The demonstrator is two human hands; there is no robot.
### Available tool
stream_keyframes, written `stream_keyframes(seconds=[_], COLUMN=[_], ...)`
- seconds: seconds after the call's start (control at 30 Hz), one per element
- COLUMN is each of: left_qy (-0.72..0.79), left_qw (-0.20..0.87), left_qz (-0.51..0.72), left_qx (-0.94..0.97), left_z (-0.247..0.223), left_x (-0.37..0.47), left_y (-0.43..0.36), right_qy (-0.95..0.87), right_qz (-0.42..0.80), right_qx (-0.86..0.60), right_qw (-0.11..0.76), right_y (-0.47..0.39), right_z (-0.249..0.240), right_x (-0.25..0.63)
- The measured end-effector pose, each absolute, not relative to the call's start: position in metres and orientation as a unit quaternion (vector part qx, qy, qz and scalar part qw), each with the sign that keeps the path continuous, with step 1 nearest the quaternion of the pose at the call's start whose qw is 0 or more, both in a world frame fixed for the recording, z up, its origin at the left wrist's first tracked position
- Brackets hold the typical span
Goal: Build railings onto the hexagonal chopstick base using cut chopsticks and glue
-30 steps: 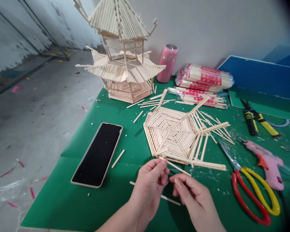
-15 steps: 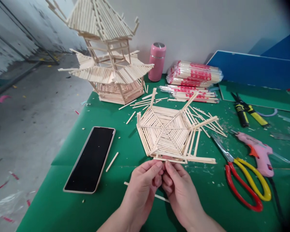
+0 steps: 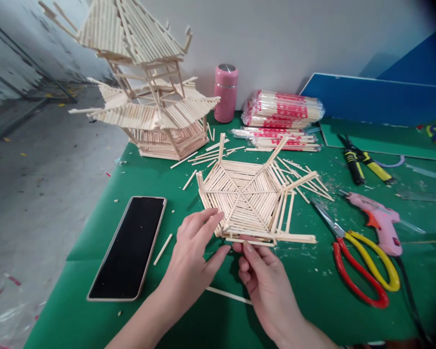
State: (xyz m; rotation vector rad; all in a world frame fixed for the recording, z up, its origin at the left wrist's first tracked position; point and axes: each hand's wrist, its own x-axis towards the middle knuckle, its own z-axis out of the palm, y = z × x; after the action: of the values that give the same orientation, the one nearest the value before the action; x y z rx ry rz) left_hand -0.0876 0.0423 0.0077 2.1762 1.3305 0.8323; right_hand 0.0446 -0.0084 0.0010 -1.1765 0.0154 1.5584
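Note:
A hexagonal panel of wooden sticks (image 3: 252,169), with paired sticks jutting from its corners, lies in front of me. My right hand (image 3: 271,281) pinches a thin wooden stick (image 3: 266,244) along the panel's near edge, thumb in front and fingers behind. Beside it, my left hand (image 3: 191,249) is open, thumb apart from the fingers. Its fingertips are over the panel's near-left corner; whether they touch it I cannot tell. One loose stick (image 3: 228,294) lies on the green table between my forearms.
A stick pagoda (image 3: 156,116) stands at the back left, beside a pink flask (image 3: 225,92) and wrapped stick bundles (image 3: 283,109). A phone (image 3: 127,247) lies left. On the right are scissors (image 3: 337,231), a pink glue gun (image 3: 380,218) and pliers (image 3: 365,160).
My left hand has let go of the near edge, opened and moved left and up toward the panel's corner. The right hand stays at the edge. The view has shifted slightly.

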Motion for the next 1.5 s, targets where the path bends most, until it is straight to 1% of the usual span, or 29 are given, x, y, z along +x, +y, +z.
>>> stream_keyframes(seconds=[0.13,0.33,0.53,0.7,1.1,1.5], left_qy=[0.452,0.469,0.471,0.502,0.511,0.532], left_qw=[0.306,0.454,0.543,0.569,0.623,0.613], left_qz=[0.274,0.275,0.267,0.249,0.24,0.228], left_qx=[0.792,0.706,0.642,0.603,0.541,0.538], left_z=[0.009,0.015,0.015,0.016,0.02,0.022], left_x=[-0.083,-0.082,-0.076,-0.072,-0.066,-0.066], left_y=[0.052,0.054,0.056,0.058,0.06,0.058], right_qy=[-0.003,-0.002,-0.002,0.001,0.009,0.027], right_qz=[0.659,0.656,0.656,0.655,0.654,0.672], right_qx=[-0.496,-0.504,-0.499,-0.503,-0.503,-0.452], right_qw=[0.565,0.563,0.566,0.564,0.565,0.587], right_y=[-0.009,-0.009,-0.007,-0.008,-0.006,-0.007], right_z=[0.0,0.0,0.0,0.001,0.002,-0.002], right_x=[0.044,0.044,0.044,0.043,0.043,0.04])
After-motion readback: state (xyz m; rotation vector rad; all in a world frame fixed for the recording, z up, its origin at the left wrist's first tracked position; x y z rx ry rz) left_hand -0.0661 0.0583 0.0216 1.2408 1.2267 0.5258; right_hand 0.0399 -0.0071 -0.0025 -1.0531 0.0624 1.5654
